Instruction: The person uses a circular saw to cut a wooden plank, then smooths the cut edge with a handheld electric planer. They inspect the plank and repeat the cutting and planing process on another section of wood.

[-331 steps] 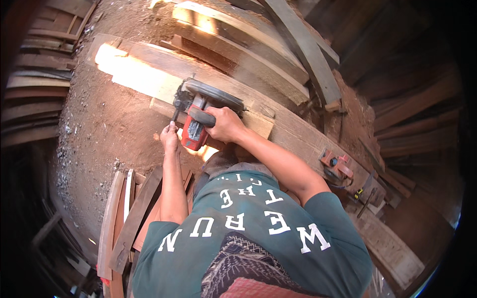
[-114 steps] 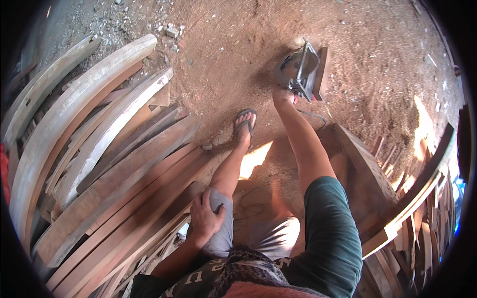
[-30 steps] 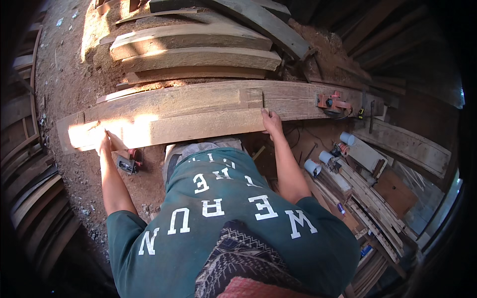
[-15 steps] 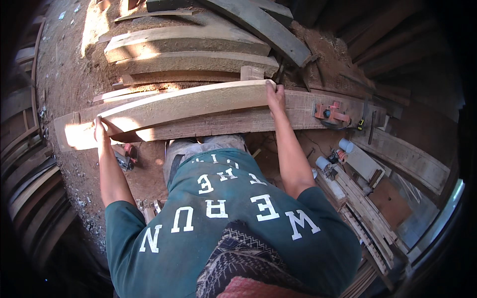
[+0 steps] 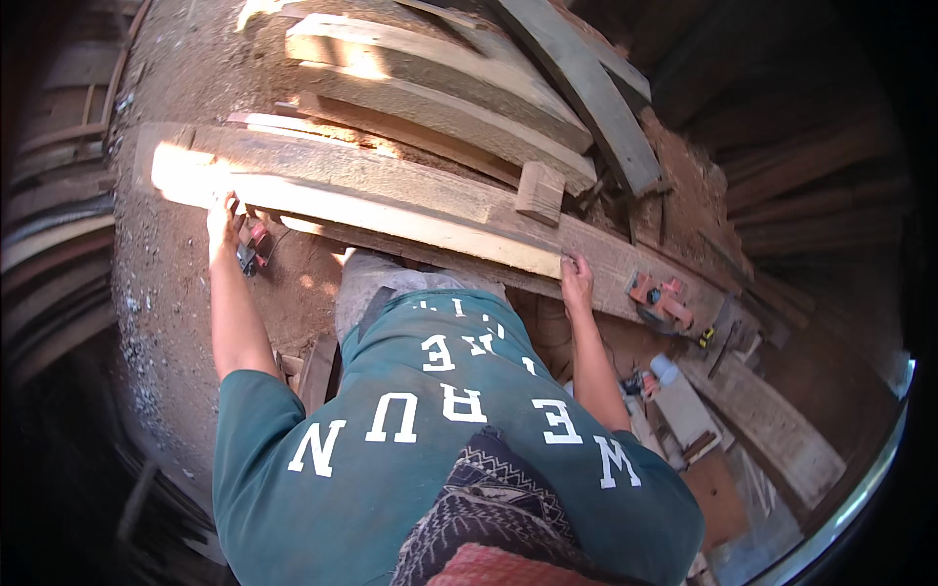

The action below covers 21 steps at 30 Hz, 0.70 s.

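A long, slightly curved wooden board [image 5: 410, 227] runs between my two hands, its pale narrow edge facing up. At its left end, in bright sunlight, my left hand [image 5: 223, 217] grips it with fingers closed round the wood. My right hand [image 5: 576, 280] is closed on the other end, thumb near the top edge. The board is at the near side of a wide workbench plank [image 5: 342, 161], close in front of my body. Whether it rests on the plank or is held just above it, I cannot tell.
A red power planer [image 5: 661, 300] stands on the plank's right part. A wood block [image 5: 540, 192] lies at its far edge. Several curved timbers [image 5: 440, 83] are stacked beyond. Another red power tool [image 5: 256, 244] sits on the ground near my left hand. A white container [image 5: 663, 368] is at right.
The board has been tipped from showing its broad face to showing its narrow edge, and brought nearer my body. Both hands keep their hold. The whole view has turned clockwise.
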Each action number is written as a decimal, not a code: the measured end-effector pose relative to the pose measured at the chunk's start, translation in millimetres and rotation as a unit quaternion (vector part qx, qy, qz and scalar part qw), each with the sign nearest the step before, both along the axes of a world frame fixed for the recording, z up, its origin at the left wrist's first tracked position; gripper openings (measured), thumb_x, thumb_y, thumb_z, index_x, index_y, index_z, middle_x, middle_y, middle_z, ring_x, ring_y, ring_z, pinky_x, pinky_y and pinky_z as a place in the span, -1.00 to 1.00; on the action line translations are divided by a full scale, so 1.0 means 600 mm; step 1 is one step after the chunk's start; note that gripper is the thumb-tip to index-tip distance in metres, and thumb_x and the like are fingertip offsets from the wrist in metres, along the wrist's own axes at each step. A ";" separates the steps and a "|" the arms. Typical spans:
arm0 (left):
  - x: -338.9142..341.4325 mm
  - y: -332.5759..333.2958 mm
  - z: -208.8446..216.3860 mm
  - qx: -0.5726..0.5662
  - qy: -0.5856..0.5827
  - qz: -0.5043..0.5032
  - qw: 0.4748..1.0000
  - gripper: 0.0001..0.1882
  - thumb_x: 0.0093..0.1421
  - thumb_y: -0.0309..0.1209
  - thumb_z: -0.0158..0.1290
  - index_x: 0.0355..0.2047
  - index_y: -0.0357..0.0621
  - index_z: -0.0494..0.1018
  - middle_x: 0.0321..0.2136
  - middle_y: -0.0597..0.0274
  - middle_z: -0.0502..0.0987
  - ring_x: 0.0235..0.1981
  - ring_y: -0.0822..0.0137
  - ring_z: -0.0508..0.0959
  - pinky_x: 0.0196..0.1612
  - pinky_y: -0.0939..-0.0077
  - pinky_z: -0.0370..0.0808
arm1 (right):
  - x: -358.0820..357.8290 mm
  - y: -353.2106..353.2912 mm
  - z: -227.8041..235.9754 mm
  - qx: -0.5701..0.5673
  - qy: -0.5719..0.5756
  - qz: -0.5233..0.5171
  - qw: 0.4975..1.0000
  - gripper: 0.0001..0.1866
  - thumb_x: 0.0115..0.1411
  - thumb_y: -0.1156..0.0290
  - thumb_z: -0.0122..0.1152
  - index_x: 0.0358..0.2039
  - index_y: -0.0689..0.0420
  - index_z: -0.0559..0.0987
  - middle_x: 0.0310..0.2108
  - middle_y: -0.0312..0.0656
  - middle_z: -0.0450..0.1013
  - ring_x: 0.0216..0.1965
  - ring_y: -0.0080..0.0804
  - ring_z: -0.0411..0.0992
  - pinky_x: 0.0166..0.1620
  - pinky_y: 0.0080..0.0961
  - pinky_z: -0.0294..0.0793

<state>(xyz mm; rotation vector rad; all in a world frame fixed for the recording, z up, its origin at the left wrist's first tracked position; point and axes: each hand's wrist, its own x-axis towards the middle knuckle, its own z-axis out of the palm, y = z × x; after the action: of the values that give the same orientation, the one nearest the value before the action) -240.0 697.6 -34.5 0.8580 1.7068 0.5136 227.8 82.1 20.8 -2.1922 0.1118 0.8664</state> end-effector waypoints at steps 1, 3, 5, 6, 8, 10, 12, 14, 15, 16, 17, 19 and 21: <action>0.016 -0.001 0.008 0.003 0.011 0.007 1.000 -0.38 0.34 -0.10 0.25 0.35 0.05 0.41 0.30 0.19 0.45 0.35 0.12 0.41 0.30 -0.03 0.38 | 0.004 0.003 0.009 -0.029 0.000 0.044 0.999 -0.58 0.40 0.21 0.23 0.11 0.24 0.63 -0.19 -0.13 0.65 -0.14 -0.42 0.55 -0.04 -0.42 0.51; -0.017 0.009 -0.007 0.085 -0.004 0.021 0.996 -0.40 0.35 -0.11 0.25 0.31 -0.04 0.42 -0.04 0.09 0.64 -0.19 0.33 0.63 -0.18 0.38 0.56 | 0.006 0.028 0.012 -0.035 -0.051 0.143 0.988 -0.60 0.38 0.19 0.25 0.03 0.26 0.68 -0.31 -0.16 0.65 -0.25 -0.43 0.57 -0.14 -0.39 0.54; -0.042 -0.013 -0.026 0.130 0.038 0.001 0.991 -0.40 0.35 -0.11 0.26 0.29 -0.11 0.44 -0.16 0.09 0.66 -0.37 0.34 0.59 -0.33 0.43 0.53 | -0.009 0.049 -0.004 -0.020 -0.025 0.198 0.980 -0.58 0.36 0.15 0.30 0.02 0.25 0.70 -0.28 -0.22 0.62 -0.26 -0.49 0.51 -0.12 -0.45 0.53; -0.041 -0.030 -0.027 0.151 0.057 -0.013 0.987 -0.41 0.35 -0.11 0.26 0.27 -0.15 0.46 -0.21 0.09 0.68 -0.46 0.34 0.57 -0.40 0.45 0.51 | -0.021 0.062 0.000 -0.017 -0.013 0.211 0.977 -0.56 0.34 0.13 0.32 0.01 0.27 0.70 -0.28 -0.19 0.64 -0.24 -0.47 0.53 -0.11 -0.45 0.53; -0.006 -0.082 -0.016 0.098 0.133 -0.008 0.986 -0.44 0.34 -0.13 0.26 0.23 -0.19 0.52 -0.25 0.13 0.67 -0.50 0.38 0.54 -0.44 0.38 0.50 | -0.034 0.072 0.012 -0.039 -0.048 0.268 0.961 -0.46 0.29 0.10 0.37 0.10 0.26 0.65 -0.21 -0.06 0.66 -0.17 -0.33 0.58 -0.03 -0.35 0.56; -0.091 -0.158 -0.055 0.108 0.068 -0.024 0.991 -0.47 0.31 -0.13 0.28 0.17 -0.19 0.57 -0.25 0.14 0.68 -0.50 0.37 0.54 -0.45 0.39 0.51 | -0.058 0.101 0.039 -0.056 -0.078 0.363 0.927 -0.36 0.24 0.09 0.43 0.20 0.26 0.58 -0.08 0.10 0.63 -0.02 -0.10 0.58 0.09 -0.22 0.54; -0.079 -0.240 -0.070 0.046 0.117 -0.061 0.990 -0.48 0.36 -0.25 0.26 0.27 -0.13 0.50 -0.21 0.31 0.62 -0.39 0.48 0.51 -0.38 0.49 0.49 | -0.081 0.111 0.101 -0.103 -0.125 0.445 0.881 -0.25 0.18 0.12 0.48 0.29 0.25 0.48 0.10 0.29 0.56 0.21 0.21 0.52 0.27 -0.06 0.49; -0.099 -0.339 -0.078 -0.014 0.060 -0.089 0.994 -0.45 0.33 -0.22 0.29 0.27 -0.14 0.51 -0.18 0.30 0.64 -0.36 0.50 0.52 -0.38 0.52 0.49 | -0.095 0.091 0.076 -0.102 -0.189 0.479 0.851 -0.12 0.07 0.28 0.54 0.37 0.23 0.35 0.20 0.29 0.46 0.23 0.30 0.44 0.28 0.00 0.46; -0.119 -0.393 -0.090 -0.025 0.056 -0.082 0.995 -0.41 0.30 -0.18 0.29 0.26 -0.20 0.52 -0.04 0.13 0.65 -0.12 0.33 0.58 -0.11 0.40 0.53 | -0.090 0.073 0.047 -0.090 -0.220 0.486 0.841 -0.14 0.04 0.32 0.54 0.33 0.24 0.37 0.16 0.29 0.48 0.21 0.31 0.44 0.25 0.01 0.47; -0.140 -0.451 -0.106 -0.036 0.054 -0.073 0.995 -0.37 0.27 -0.15 0.29 0.25 -0.26 0.53 0.10 -0.05 0.66 0.11 0.17 0.63 0.16 0.28 0.56 | -0.082 0.064 0.030 -0.076 -0.248 0.494 0.830 -0.16 0.00 0.36 0.55 0.29 0.24 0.39 0.12 0.30 0.50 0.19 0.33 0.45 0.22 0.03 0.48; -0.173 -0.502 -0.114 -0.050 0.075 -0.079 0.993 -0.35 0.26 -0.14 0.29 0.26 -0.26 0.52 0.12 -0.09 0.65 0.14 0.10 0.63 0.20 0.27 0.54 | -0.082 0.063 0.027 -0.063 -0.246 0.511 0.821 -0.19 -0.02 0.41 0.53 0.26 0.25 0.40 0.08 0.30 0.50 0.17 0.35 0.45 0.20 0.04 0.48; -0.238 -0.612 -0.123 -0.076 0.138 -0.122 0.980 -0.32 0.24 -0.13 0.29 0.27 -0.29 0.50 0.17 -0.17 0.62 0.21 -0.02 0.60 0.28 0.22 0.50 | -0.078 0.058 0.031 -0.039 -0.244 0.539 0.805 -0.25 -0.07 0.51 0.50 0.18 0.26 0.42 0.02 0.32 0.50 0.12 0.39 0.45 0.16 0.08 0.48; -0.314 -0.759 -0.147 -0.105 0.184 -0.110 0.971 -0.33 0.21 -0.12 0.26 0.21 -0.35 0.54 0.18 -0.24 0.60 0.25 -0.09 0.58 0.32 0.15 0.47 | -0.077 0.019 0.032 -0.023 -0.250 0.553 0.794 -0.26 -0.07 0.51 0.49 0.17 0.26 0.42 0.00 0.34 0.50 0.09 0.41 0.46 0.13 0.10 0.48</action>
<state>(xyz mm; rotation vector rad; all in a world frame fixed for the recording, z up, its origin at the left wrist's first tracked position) -428.2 242.0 -122.5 1.0166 1.9267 0.0199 181.8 93.3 39.9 -2.3574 -1.5540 0.7784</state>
